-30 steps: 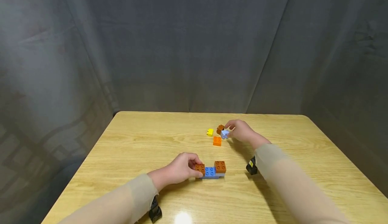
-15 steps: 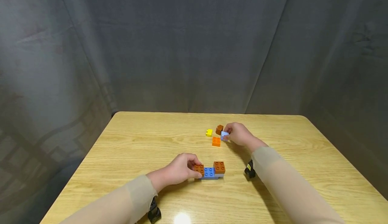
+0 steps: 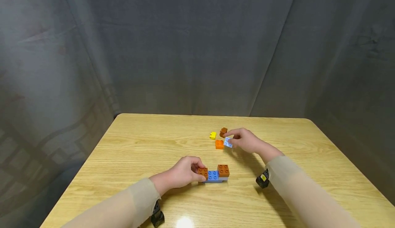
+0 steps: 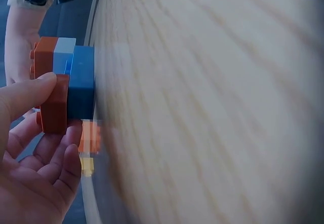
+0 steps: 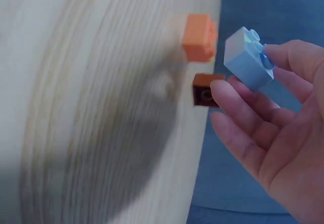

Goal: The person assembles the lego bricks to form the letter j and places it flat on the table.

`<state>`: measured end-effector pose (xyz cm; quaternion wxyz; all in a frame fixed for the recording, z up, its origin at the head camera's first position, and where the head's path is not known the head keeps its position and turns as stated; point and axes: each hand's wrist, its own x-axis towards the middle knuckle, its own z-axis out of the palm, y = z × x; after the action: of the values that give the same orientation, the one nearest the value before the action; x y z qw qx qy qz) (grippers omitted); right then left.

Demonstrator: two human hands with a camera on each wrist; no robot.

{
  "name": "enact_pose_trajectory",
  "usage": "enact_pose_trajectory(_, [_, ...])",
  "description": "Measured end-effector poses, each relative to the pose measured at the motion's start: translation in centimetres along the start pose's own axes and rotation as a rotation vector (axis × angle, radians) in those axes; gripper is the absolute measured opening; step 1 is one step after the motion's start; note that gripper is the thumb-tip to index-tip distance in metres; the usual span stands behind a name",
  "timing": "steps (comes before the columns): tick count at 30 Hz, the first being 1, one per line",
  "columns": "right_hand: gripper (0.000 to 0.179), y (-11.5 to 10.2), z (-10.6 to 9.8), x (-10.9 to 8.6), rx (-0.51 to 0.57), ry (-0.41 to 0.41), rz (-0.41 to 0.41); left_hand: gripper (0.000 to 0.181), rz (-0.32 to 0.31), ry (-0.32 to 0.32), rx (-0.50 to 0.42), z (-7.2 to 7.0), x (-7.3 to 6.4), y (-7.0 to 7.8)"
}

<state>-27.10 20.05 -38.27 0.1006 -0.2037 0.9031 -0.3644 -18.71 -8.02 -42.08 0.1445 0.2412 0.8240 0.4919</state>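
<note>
Seemingly to steady blue plastic base (image 4: 82, 89), pinching brown plastic brick (image 4: 56, 106) in left fingers (image 4: 71, 171) — gripping light-blue plastic brick (image 5: 247, 66) in right fingers (image 5: 235, 98).

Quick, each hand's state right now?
Left hand: closed, holding the brown brick on the near-hand end of the blue brick.
Right hand: closed, pinching a light blue brick.

From the head, looks forward and down over the table (image 3: 139, 145); from each wrist, sideways, close; shares the far light-blue brick (image 5: 247, 62) between head and right wrist.
</note>
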Motion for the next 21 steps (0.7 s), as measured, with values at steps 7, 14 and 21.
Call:
enact_pose_trajectory(7, [0.017,-1.3,-0.1,-1.7,0.131,-0.053,-0.092,0.019,-0.008,0.001,0.003,0.0,0.2,-0.2])
enact_pose_trajectory(14, [0.018,-2.6,0.3,-3.6,0.278,-0.065,-0.087,0.020,0.010,0.007,0.002,0.0,0.4,0.0])
enact_pose_trajectory(21, [0.020,-3.2,1.4,-5.6,0.337,-0.071,-0.051,0.020,-0.006,0.006,0.010,-0.1,0.4,0.0])
